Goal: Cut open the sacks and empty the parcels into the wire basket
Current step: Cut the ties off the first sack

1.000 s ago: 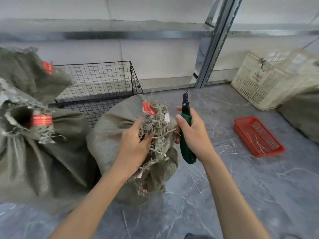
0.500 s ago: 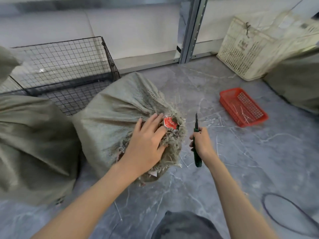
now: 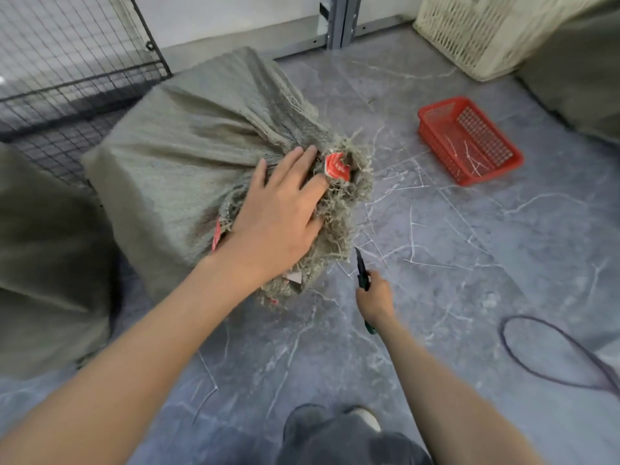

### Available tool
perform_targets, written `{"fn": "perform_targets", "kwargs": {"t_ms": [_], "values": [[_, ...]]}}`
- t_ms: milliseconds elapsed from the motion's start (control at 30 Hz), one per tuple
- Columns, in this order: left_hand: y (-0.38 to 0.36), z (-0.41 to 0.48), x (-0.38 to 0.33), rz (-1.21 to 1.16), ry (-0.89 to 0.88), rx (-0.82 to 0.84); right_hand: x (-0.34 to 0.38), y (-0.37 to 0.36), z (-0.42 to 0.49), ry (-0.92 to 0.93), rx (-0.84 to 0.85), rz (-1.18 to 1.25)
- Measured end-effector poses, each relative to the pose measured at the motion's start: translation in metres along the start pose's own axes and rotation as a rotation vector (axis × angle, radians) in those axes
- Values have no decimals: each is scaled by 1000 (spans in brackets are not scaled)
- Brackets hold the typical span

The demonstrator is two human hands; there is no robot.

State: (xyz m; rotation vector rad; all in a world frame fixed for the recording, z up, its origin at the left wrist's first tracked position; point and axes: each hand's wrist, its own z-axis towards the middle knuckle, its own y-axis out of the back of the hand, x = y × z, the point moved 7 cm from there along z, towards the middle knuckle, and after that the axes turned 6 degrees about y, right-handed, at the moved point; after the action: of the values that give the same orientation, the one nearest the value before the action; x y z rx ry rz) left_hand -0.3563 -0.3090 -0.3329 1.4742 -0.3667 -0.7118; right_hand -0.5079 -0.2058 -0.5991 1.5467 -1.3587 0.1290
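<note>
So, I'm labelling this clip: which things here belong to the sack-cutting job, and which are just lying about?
Job: sack under the left hand; cutter in the right hand; wire basket; second sack at left.
Lying about: red tray; cream crate; dark cable.

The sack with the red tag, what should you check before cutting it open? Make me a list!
1. The left hand steadies the sack at its neck: ok, it presses there.
2. The right hand grips the cutter: ok.
3. The cutter tip is at the red tag: not ok, it is lower, by the frayed edge.
4. The left hand is apart from the cutter tip: ok.
5. The wire basket is close: ok, just behind the sack.
</note>
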Motion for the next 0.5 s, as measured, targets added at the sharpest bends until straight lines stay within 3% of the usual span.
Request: {"fn": "perform_targets", "kwargs": {"t_ms": [133, 367, 500], "values": [[-5, 8, -4, -12, 6, 26, -17, -12, 4, -14, 51, -142], [-7, 10, -5, -45, 11, 24, -32, -16, 14, -35, -15, -515], [-5, 8, -1, -59, 9, 21, -36, -20, 19, -42, -15, -560]]}}
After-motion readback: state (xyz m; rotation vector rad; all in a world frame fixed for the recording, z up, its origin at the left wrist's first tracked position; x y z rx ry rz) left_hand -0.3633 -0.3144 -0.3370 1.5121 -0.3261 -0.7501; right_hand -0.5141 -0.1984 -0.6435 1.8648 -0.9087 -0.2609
